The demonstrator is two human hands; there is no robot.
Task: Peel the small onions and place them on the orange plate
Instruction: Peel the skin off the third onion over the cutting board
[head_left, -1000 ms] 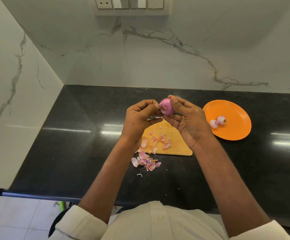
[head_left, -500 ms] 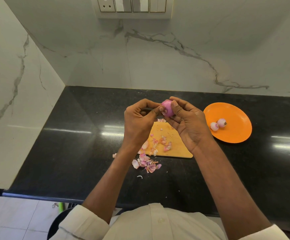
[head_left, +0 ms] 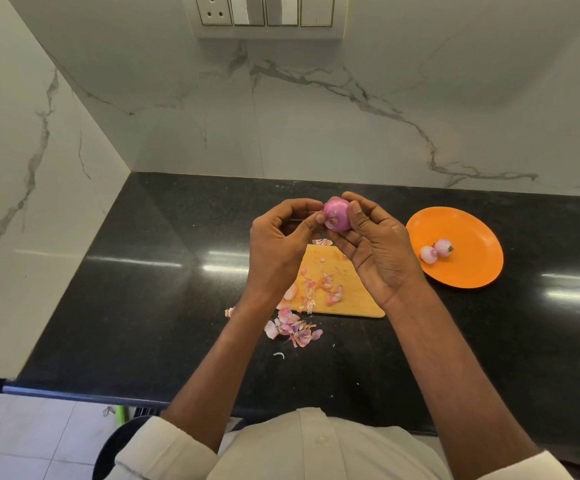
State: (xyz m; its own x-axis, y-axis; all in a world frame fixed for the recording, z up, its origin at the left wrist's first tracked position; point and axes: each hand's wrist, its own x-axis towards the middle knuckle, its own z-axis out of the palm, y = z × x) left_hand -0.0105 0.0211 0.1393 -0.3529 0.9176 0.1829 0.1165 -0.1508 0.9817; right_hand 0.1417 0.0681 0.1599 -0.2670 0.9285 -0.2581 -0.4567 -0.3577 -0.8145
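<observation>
pink onion [head_left: 337, 218] — glossy, mostly peeled

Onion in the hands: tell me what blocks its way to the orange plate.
Nothing visible does. The onion is held above the cutting board by the right hand, with the left hand pinching at it. The orange plate lies to the right, two peeled onions on it, with bare room around them.

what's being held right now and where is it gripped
A small pink onion, above the cutting board. The right hand grips its right side with thumb and fingers; the left hand's fingertips pinch its left side.
</observation>
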